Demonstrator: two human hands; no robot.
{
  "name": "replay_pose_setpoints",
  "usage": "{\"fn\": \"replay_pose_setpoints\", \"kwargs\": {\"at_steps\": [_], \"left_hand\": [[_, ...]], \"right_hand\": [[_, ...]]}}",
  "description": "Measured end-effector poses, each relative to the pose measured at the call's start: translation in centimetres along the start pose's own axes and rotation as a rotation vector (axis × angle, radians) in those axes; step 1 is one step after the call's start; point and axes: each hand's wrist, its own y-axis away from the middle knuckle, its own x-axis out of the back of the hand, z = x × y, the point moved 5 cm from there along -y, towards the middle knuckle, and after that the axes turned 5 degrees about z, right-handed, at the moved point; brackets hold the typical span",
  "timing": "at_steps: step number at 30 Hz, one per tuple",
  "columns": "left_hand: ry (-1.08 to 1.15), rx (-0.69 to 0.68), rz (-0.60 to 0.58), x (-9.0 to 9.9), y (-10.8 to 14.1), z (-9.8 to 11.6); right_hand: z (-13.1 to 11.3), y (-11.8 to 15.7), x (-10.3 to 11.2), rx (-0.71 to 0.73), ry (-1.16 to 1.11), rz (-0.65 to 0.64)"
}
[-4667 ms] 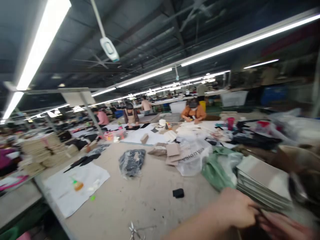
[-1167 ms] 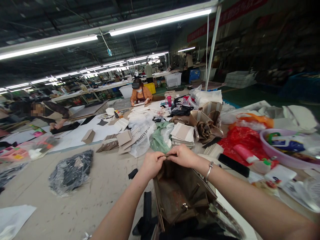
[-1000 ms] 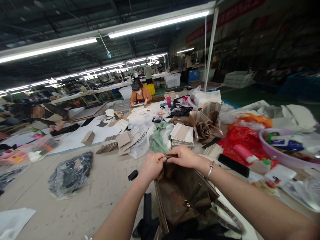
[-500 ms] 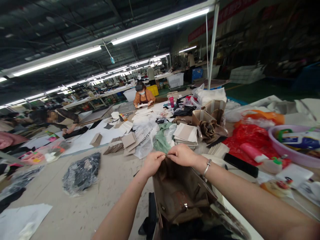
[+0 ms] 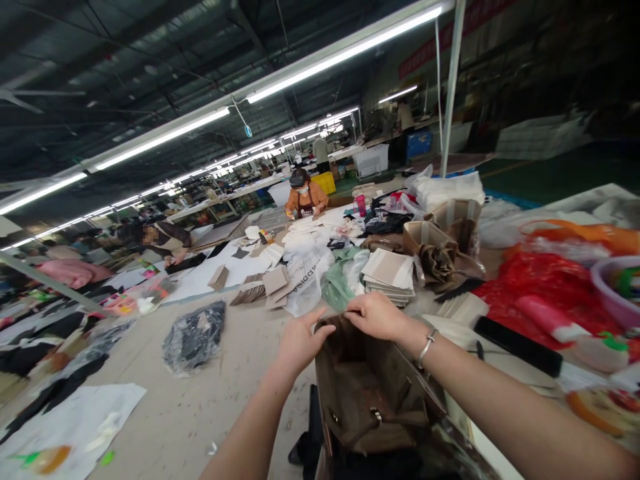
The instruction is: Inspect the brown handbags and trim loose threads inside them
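Observation:
A brown handbag [image 5: 370, 380] stands right in front of me with its mouth open toward me, a small metal clasp showing on the near side. My right hand [image 5: 377, 317], with a silver bangle at the wrist, is closed on the bag's far top edge. At the far left corner of that edge is my left hand [image 5: 300, 340], thumb and forefinger apart; whether it touches the bag is unclear. Black material lies at the bag's near end, partly cut off by the frame. Beyond my hands are a stack of beige panels [image 5: 387, 272] and green cloth [image 5: 340, 277].
A plastic-wrapped black bundle [image 5: 194, 337] lies on the table [image 5: 240, 387] to the left. On the right are a black phone [image 5: 517, 345], a red plastic bag [image 5: 535, 287] and a purple basin [image 5: 607, 300]. Brown bags [image 5: 433, 247] stand further back. Two co-workers [image 5: 305, 195] sit across the table.
My left thumb and forefinger have parted from their pinch at the bag's edge. My right hand keeps its grip there. The whole view has shifted, with the scene moving right in the picture.

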Motion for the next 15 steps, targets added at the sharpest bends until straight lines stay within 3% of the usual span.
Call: {"fn": "replay_pose_setpoints", "kwargs": {"at_steps": [5,15], "left_hand": [[-0.085,-0.050,0.030,-1.2,-0.8,0.7],[-0.245,-0.091,0.023,-1.4,-1.7,1.2]], "right_hand": [[0.0,0.2,0.1,0.002,-0.004,0.006],[0.7,0.1,-0.1,-0.019,-0.131,-0.010]]}}
